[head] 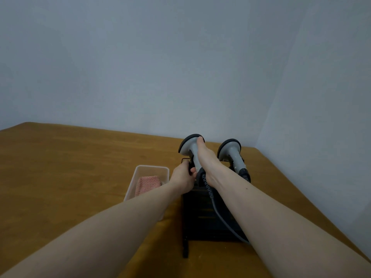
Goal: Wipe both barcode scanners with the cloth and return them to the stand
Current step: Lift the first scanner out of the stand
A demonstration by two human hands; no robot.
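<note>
Two grey barcode scanners with black rims stand head-up on a black stand (pixel 202 215) near the table's far right corner. My right hand (pixel 208 163) wraps the left scanner (pixel 189 146), thumb lying up along its neck. My left hand (pixel 183 177) grips the stand's wire frame just left of that scanner's handle. The right scanner (pixel 230 151) sits untouched beside it. A coiled grey cable (pixel 208 190) runs down from the left scanner across the stand. The pink cloth (pixel 147 184) lies in a clear plastic tub (pixel 140 171) left of the stand.
The wooden table (pixel 70 167) spreads wide to the left and front. A pale wall stands right behind the scanners, and the table's right edge runs close past the stand. My forearms cross the near part of the table.
</note>
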